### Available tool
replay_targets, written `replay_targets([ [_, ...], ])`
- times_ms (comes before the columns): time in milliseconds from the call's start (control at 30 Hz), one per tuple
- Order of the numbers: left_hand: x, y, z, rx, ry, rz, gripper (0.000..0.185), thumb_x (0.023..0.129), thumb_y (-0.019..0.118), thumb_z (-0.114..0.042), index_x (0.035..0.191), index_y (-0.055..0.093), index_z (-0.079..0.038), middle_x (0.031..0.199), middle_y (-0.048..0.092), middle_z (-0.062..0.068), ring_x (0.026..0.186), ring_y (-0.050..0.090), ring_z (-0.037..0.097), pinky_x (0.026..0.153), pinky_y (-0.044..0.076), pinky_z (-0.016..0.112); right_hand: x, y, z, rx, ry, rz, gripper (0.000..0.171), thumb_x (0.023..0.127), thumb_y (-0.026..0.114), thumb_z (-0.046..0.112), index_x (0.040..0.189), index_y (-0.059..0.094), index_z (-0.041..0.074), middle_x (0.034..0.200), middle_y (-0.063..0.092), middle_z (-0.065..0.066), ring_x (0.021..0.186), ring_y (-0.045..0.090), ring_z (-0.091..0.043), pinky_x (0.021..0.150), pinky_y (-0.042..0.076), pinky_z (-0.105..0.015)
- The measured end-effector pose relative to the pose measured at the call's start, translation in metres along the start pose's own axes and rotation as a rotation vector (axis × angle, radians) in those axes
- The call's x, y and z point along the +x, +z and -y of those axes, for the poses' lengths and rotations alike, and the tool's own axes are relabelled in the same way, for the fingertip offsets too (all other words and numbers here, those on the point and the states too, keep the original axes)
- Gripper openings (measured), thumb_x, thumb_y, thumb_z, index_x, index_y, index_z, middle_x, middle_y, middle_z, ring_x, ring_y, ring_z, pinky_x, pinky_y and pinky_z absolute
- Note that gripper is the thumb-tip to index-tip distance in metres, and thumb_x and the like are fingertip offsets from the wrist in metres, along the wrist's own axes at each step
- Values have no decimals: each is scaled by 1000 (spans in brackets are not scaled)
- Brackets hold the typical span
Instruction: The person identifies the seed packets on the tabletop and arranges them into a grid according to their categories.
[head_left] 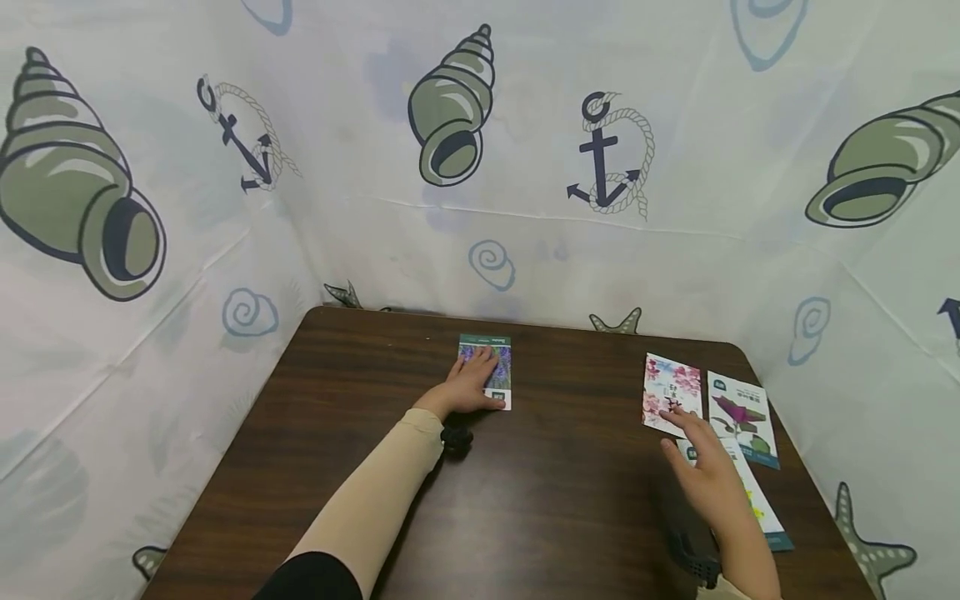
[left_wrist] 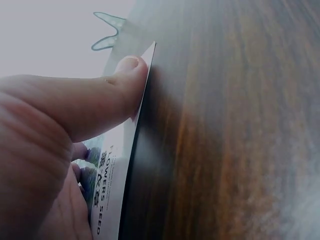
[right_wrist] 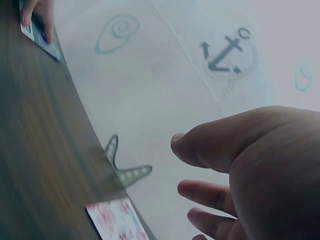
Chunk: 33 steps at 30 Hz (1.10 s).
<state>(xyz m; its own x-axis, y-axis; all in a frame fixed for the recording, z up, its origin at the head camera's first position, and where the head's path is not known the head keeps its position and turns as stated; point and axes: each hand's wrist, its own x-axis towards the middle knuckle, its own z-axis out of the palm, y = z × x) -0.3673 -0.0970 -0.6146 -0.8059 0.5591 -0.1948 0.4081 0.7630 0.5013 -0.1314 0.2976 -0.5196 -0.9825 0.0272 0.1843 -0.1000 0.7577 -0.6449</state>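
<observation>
A flower seed packet with a green top band and a purple-flower picture lies flat at the far middle of the table. Spread over it is my left hand, its fingers on the picture. In the left wrist view, the thumb rests at the packet's edge, beside printed words "FLOWERS SEED". My right hand is held over the right side with fingers apart and nothing in them. Below it are a pink-blossom packet, a packet with a purplish flower and a partly hidden yellow-flower packet.
The dark brown wooden table has rounded far corners. White cloth printed with shells, anchors and starfish hangs behind it and on both sides. The three right-hand packets lie close together by the table's right edge.
</observation>
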Motion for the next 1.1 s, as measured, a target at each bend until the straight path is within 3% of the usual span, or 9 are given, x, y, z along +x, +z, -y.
replay_targets([
  [167,-1,1,0,8,-2,-14,112,98,76,-58,178,8,-18,186,-7,4,173,-10,24,138,-11,56,-14,-9,-14,6,47,-2,51,110,68,24,156,56,7,167,41,-31,153,36,-59,113,34,-84],
  [400,-6,-1,-5,11,5,-9,111,99,76,-56,177,9,-15,186,-7,6,173,-10,26,138,-10,57,-33,-21,-32,-97,255,83,59,113,62,30,165,45,8,172,28,-34,156,27,-62,115,30,-86],
  [633,-8,-1,-7,17,2,-14,110,99,76,-55,177,9,-16,186,-7,5,173,-10,24,139,-10,56,-48,-26,-57,-150,272,74,57,113,62,27,161,46,2,166,30,-41,151,30,-64,112,32,-85],
  [1100,-11,0,-5,-5,6,-21,111,98,77,-57,177,10,-17,186,-5,4,173,-9,25,138,-11,56,-64,-28,-82,-149,386,170,69,112,62,35,163,39,-4,168,17,-47,155,13,-70,118,22,-87],
])
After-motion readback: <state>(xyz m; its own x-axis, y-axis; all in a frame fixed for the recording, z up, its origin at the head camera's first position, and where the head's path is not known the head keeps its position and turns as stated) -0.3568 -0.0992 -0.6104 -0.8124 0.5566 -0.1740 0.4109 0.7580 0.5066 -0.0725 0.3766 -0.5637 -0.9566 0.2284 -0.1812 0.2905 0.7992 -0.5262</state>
